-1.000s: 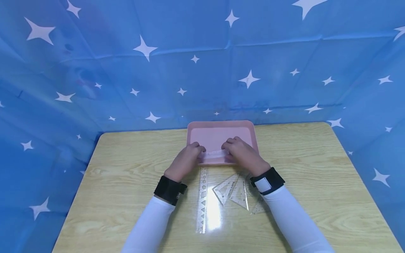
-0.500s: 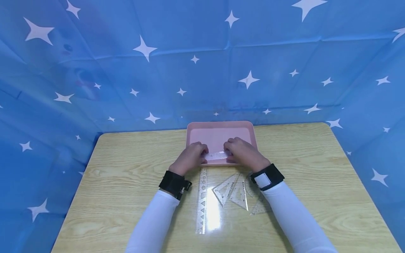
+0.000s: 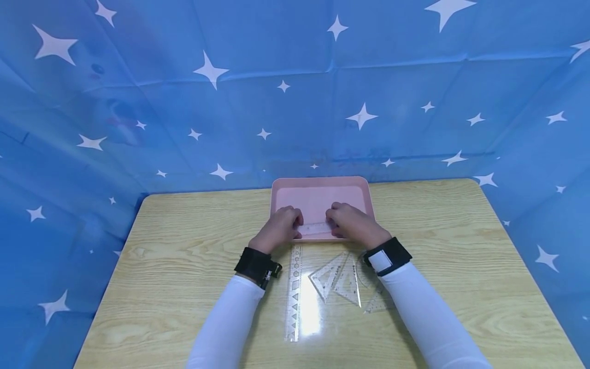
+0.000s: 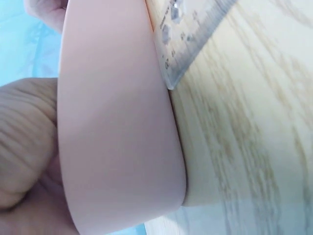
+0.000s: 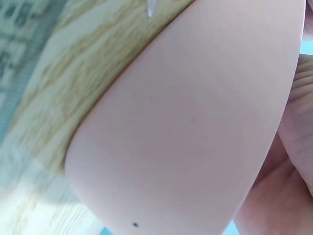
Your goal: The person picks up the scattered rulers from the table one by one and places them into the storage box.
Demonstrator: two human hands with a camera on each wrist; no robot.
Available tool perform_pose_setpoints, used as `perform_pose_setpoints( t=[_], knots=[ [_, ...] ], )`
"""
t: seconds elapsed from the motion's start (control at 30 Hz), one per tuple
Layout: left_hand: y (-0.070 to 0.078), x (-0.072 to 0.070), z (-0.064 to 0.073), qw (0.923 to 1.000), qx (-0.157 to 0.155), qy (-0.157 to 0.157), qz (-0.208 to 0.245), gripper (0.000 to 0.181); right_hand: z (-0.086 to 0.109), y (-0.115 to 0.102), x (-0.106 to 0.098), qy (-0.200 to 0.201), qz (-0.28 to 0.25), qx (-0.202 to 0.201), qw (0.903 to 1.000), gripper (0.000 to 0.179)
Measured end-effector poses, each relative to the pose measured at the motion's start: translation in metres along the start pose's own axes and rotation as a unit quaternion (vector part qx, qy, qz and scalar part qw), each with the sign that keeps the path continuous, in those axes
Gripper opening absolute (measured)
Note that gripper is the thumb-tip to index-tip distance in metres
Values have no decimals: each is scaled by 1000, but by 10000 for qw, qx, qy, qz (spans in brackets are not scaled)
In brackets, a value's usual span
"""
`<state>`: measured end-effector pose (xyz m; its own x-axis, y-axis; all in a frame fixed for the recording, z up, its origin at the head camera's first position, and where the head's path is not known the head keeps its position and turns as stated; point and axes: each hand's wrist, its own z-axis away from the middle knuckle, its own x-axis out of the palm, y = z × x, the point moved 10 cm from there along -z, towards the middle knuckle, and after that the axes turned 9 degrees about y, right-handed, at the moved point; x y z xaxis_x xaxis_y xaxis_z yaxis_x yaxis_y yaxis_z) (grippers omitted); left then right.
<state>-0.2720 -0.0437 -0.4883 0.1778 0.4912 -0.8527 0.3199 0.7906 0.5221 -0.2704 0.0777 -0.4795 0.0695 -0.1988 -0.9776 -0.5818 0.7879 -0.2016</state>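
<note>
Fingers (image 3: pixel 299 217) of our left hand (image 3: pixel 278 225) and right hand (image 3: pixel 354 224) grip a clear plastic ruler (image 3: pixel 315 228) between them, inside a pink rectangular tray (image 3: pixel 318 197); the ruler's printed marks are too small to read.

Before the tray (image 3: pixel 320 196), a stencil ruler (image 3: pixel 294 307) lies left of set squares (image 3: pixel 349 290).
</note>
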Motion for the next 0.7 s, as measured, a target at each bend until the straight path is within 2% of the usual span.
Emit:
perform_pose_setpoints(
  t=[0.3, 0.43, 0.57, 0.7],
  knots=[
    [-2, 2, -2, 9999, -129, -42, 41, 23, 3, -2, -2, 185, 168, -136, 9996, 21],
    [-3, 1, -1, 9996, -187, 15, 230, 26, 4, -2, -3, 214, 149, -107, 9996, 25],
    [-3, -4, 0, 9988, -94, 264, 389, 23, 7, -3, -10, 404, 153, -142, 9990, 24],
    [-2, -10, 5, 9962, 113, 672, 543, 27, 13, -8, -22, 844, 138, -297, 9959, 27]
  ],
)
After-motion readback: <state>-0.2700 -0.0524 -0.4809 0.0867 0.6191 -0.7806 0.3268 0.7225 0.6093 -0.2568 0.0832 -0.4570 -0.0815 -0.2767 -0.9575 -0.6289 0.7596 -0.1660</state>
